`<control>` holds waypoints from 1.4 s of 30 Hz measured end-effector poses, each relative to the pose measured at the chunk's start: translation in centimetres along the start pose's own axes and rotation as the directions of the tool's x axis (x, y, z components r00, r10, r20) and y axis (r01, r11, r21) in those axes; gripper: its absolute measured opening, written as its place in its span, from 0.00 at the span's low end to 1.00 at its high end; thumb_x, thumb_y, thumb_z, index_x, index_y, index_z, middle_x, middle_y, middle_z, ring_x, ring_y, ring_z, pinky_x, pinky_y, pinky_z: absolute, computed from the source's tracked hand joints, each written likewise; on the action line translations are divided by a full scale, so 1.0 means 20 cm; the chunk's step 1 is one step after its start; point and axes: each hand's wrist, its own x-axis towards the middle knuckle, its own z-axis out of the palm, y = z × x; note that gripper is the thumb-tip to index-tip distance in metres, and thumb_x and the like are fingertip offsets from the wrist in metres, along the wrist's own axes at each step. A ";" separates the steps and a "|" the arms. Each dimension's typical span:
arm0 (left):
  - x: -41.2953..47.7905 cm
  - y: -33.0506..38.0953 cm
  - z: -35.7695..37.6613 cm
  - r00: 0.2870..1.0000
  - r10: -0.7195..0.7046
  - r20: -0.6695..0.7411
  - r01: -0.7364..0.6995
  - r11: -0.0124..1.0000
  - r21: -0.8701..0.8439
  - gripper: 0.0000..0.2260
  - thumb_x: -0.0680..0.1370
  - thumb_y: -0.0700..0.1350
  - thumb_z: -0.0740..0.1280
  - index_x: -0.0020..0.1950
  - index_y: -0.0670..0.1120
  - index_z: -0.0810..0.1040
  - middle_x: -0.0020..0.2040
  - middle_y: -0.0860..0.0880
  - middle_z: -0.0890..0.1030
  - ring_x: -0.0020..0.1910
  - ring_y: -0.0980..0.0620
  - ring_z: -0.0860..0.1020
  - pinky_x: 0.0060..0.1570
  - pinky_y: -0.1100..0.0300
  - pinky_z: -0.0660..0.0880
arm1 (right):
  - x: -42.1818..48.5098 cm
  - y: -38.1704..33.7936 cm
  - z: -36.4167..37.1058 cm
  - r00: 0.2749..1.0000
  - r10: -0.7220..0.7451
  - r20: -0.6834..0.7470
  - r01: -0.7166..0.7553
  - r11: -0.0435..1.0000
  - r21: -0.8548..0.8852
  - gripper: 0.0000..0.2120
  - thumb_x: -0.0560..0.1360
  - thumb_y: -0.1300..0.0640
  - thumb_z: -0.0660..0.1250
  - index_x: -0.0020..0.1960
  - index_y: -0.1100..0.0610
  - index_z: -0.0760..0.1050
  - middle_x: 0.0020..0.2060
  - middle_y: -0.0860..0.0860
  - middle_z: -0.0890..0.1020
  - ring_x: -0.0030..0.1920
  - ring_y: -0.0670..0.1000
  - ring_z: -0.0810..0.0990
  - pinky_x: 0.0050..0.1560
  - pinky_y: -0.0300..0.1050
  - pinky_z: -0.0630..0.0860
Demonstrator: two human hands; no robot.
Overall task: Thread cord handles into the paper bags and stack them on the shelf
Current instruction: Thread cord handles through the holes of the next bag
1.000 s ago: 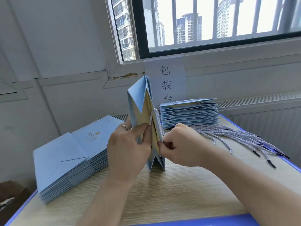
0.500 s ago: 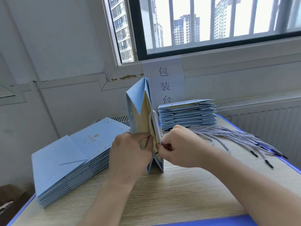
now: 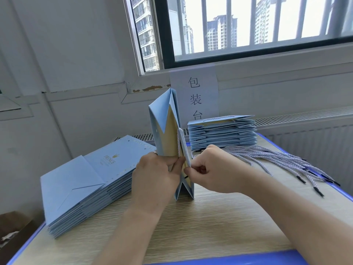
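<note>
A light-blue paper bag [image 3: 164, 119] with a yellow inside stands on its side on the wooden table [image 3: 210, 222]. My left hand [image 3: 156, 173] grips its open edge, thumb pressed on the yellow lining. A twisted white-and-blue cord [image 3: 180, 142] loops along that edge. My right hand [image 3: 212, 169] pinches the cord's end right at the bag's outer panel; the black tip shows just below. A bundle of loose cords [image 3: 277, 159] lies to the right.
A slanted pile of flat blue bags [image 3: 86, 178] lies at the left. A neat stack of bags [image 3: 221, 132] with handles stands behind, under a paper sign [image 3: 194, 92] on the wall. A cardboard box [image 3: 13, 232] sits below the table's left corner.
Both hands and the bag have hardly moved. My right hand has shifted a little down the bag's edge while holding the cord end.
</note>
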 end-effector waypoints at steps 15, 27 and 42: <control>0.00 -0.02 0.00 0.995 0.030 0.095 -0.038 0.996 0.080 0.19 0.75 0.48 0.70 0.25 0.51 0.73 0.25 0.50 0.67 0.29 0.48 0.66 0.30 0.60 0.61 | -0.02 -0.01 -0.02 0.989 -0.015 0.144 0.019 1.000 -0.022 0.23 0.76 0.59 0.66 0.26 0.59 0.61 0.23 0.54 0.61 0.26 0.51 0.57 0.26 0.40 0.57; 0.01 -0.04 -0.02 0.995 0.033 0.096 -0.036 0.999 0.036 0.18 0.72 0.44 0.73 0.23 0.45 0.74 0.21 0.50 0.71 0.28 0.49 0.69 0.27 0.65 0.63 | -0.03 -0.01 -0.01 0.977 0.037 0.211 -0.016 0.994 -0.104 0.24 0.77 0.53 0.66 0.27 0.60 0.63 0.24 0.54 0.62 0.27 0.52 0.59 0.27 0.43 0.57; 0.01 0.04 -0.16 0.997 0.071 0.035 -0.074 0.991 0.109 0.32 0.66 0.35 0.73 0.24 0.52 0.49 0.23 0.56 0.50 0.22 0.56 0.51 0.26 0.68 0.49 | -0.04 0.04 -0.13 0.999 -0.052 0.001 0.051 0.979 0.195 0.23 0.79 0.53 0.68 0.32 0.67 0.73 0.22 0.48 0.66 0.24 0.45 0.63 0.27 0.36 0.60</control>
